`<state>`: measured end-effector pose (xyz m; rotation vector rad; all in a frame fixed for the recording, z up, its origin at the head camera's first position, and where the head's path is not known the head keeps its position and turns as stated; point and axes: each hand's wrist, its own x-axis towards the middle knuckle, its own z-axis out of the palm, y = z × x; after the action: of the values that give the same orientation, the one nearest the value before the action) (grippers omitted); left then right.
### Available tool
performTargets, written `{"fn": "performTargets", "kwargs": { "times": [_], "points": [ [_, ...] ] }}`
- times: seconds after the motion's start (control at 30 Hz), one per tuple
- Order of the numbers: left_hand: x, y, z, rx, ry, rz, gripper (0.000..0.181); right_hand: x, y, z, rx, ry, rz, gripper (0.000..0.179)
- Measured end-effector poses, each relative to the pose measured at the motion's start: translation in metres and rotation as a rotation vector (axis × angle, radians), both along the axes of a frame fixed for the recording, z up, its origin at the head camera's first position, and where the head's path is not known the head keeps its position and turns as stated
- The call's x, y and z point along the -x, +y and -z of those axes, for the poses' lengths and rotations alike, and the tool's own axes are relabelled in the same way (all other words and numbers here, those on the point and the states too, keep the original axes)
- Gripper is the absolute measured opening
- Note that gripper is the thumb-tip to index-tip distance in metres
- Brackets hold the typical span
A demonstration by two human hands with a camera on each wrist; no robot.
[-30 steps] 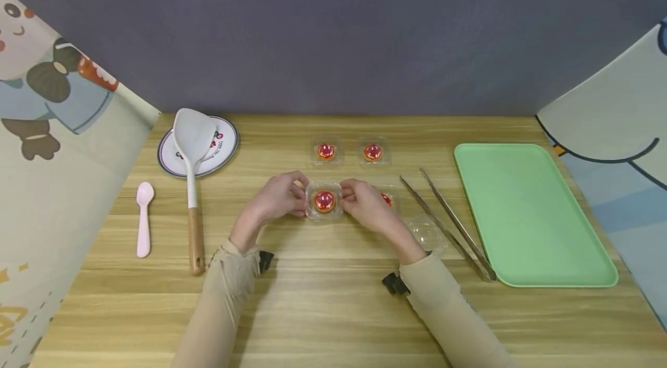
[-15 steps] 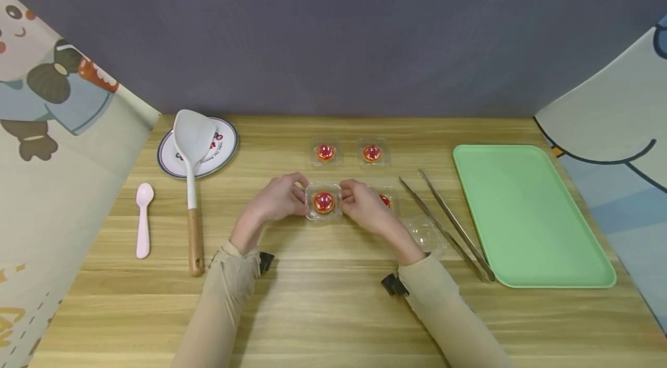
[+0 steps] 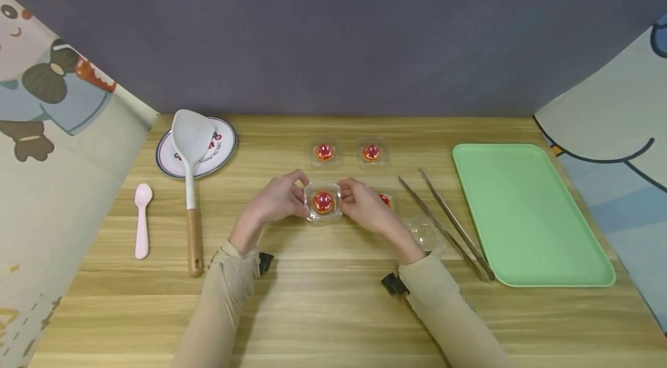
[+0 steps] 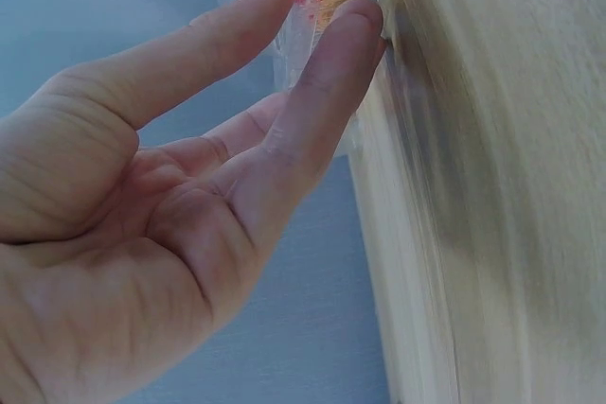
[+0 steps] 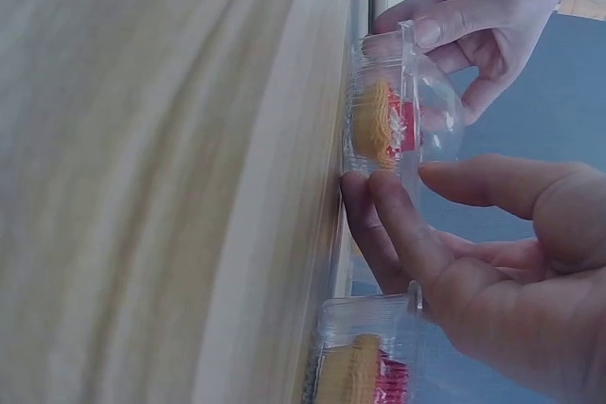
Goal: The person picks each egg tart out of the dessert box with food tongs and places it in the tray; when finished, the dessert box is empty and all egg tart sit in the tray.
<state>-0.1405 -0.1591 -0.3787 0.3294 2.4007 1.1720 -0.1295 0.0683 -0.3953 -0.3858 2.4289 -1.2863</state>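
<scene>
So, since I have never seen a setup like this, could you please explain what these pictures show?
There is no robot here, just a person's bare left hand and right hand. The wide picture comes from a camera worn on the head; the two close-ups come from one on each wrist. Together the hands pinch a clear domed box with a red-topped tart inside. On the wooden table are two boxed tarts farther back, another boxed tart partly hidden, what looks like a clear lid, tongs, a green tray, a pink spoon, and a turner whose head rests on a plate.
</scene>
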Motion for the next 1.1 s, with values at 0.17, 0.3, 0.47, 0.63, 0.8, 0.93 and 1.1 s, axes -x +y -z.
{"fn": "performTargets", "kwargs": {
  "times": [0.17, 0.3, 0.47, 0.63, 0.8, 0.93, 1.1],
  "points": [
    [0.0, 0.0, 0.001, 0.009, 0.019, 0.009, 0.057, 0.0, 0.001, 0.0, 0.008, 0.001, -0.005, 0.052],
    [0.0, 0.001, 0.001, -0.004, 0.002, -0.006, 0.057, 0.0, 0.001, 0.0, 0.009, -0.004, -0.007, 0.049],
    [0.0, 0.001, 0.002, -0.043, -0.036, -0.011, 0.055, -0.001, 0.001, 0.001, 0.007, 0.011, -0.025, 0.043],
    [0.001, -0.001, 0.003, -0.028, -0.005, 0.001, 0.054, -0.003, -0.001, 0.002, -0.009, 0.023, -0.029, 0.045],
    [0.003, -0.003, 0.003, -0.058, -0.043, -0.024, 0.062, -0.003, -0.001, 0.002, -0.035, 0.041, -0.027, 0.043],
    [0.002, -0.007, 0.004, -0.098, -0.084, -0.033, 0.062, -0.004, 0.0, 0.003, -0.055, 0.063, -0.05, 0.041],
    [0.003, -0.012, 0.003, -0.138, -0.137, -0.013, 0.064, -0.003, -0.001, 0.002, -0.021, 0.024, -0.06, 0.049]
  ]
}}
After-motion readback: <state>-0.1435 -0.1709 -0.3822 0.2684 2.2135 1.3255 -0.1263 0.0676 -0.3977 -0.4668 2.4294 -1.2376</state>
